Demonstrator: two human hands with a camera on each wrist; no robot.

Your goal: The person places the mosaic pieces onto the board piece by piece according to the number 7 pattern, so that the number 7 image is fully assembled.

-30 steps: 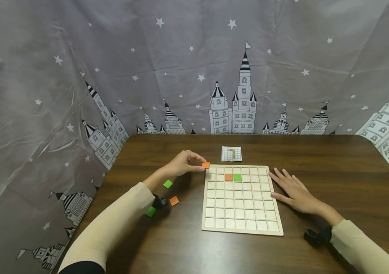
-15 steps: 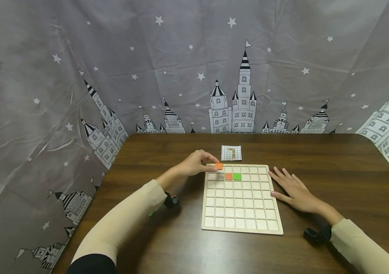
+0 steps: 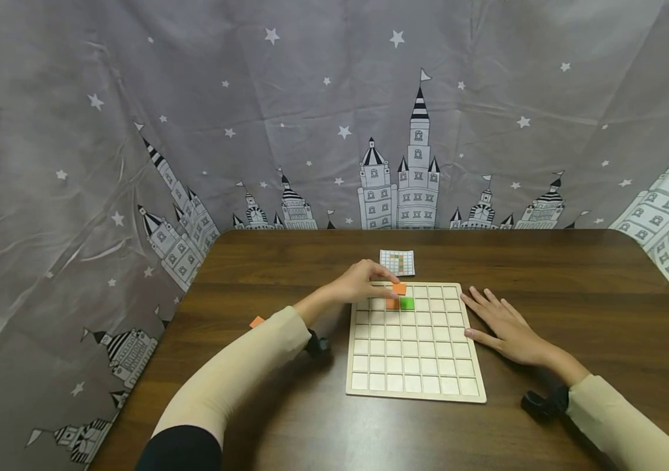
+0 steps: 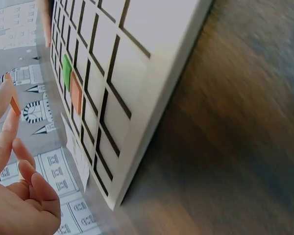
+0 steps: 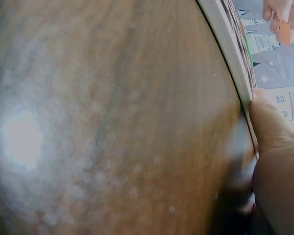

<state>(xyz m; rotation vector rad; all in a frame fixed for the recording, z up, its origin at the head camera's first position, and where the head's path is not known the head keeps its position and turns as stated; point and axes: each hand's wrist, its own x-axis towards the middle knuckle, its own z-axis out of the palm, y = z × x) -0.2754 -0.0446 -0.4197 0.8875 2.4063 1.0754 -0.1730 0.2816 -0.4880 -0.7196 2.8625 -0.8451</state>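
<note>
Between thumb and forefinger my left hand pinches an orange square tile, held over the far rows of the pale gridded board. In the left wrist view the same orange tile shows edge-on, above the board's surface. Two tiles lie in the board's second row: an orange tile, partly covered by my fingers, and a green tile beside it. My right hand lies with fingers spread at the board's right edge; in the right wrist view its thumb touches that edge.
A small printed grid card lies just beyond the board. Another loose orange tile peeks out behind the left sleeve, which hides part of the table. A grey curtain with castles hangs behind the table.
My left hand has moved right with the orange tile, from the board's far left corner to above the placed tiles. The left sleeve now covers most loose tiles. My right hand stays put.
</note>
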